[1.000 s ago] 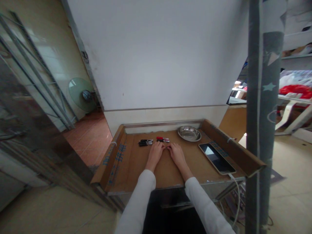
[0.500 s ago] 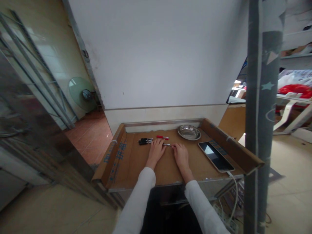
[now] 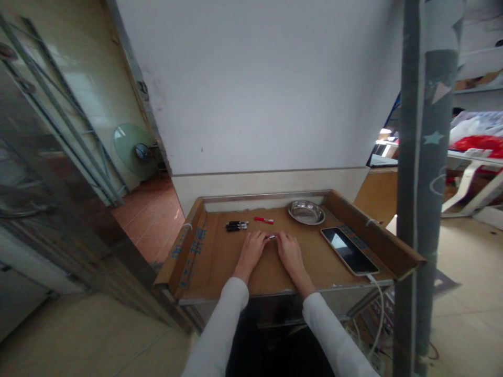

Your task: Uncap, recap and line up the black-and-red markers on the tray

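Note:
My left hand [image 3: 252,251] and my right hand [image 3: 290,253] meet over the middle of the cardboard-lined tray [image 3: 220,267]. Between their fingertips is a small dark marker pen [image 3: 271,237] with a light band, pinched from both sides; its ends are hidden by my fingers. Several black marker pens [image 3: 237,226] lie side by side just beyond my left hand. A red marker pen [image 3: 263,220] rests on its own, farther back than the pen I hold.
A round steel dish [image 3: 302,217] stands at the back right of the tray. Nearer, a phone [image 3: 348,250] lies with a white cable [image 3: 380,309] running off the front edge. Raised cardboard walls bound both sides, and a grey pole [image 3: 418,209] rises at the right.
My left hand has drawn back from beside the black pens and closed on the pen near my right hand. The pen now sits between both hands. The view has shifted slightly.

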Tool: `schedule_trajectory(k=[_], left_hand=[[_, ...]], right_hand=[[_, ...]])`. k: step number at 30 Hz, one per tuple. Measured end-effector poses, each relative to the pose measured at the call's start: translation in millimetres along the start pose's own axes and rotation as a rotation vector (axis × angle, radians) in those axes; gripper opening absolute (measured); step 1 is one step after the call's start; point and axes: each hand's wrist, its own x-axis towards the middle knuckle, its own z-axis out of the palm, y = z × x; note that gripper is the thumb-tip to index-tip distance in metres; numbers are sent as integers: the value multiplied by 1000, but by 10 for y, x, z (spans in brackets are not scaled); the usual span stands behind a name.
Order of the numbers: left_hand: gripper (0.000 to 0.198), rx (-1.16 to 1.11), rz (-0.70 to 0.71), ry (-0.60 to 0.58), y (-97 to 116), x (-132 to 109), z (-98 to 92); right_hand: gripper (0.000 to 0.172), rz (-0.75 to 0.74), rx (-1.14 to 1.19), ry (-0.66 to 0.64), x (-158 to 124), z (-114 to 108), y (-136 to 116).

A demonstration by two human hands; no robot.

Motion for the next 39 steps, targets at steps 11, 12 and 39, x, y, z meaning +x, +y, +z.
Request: schedule_trajectory(k=[11,12,39], left_hand=[[24,133,-516,231,-234,-96,-15],[26,125,-524,239,-262,-78,10],[17,59,-166,85,-218,388,308]], right_hand=[[41,-77,-36,5,176,150,88],[40,-59,-76,-1,202,151,92],[21,41,-219,-31,361,221,137]])
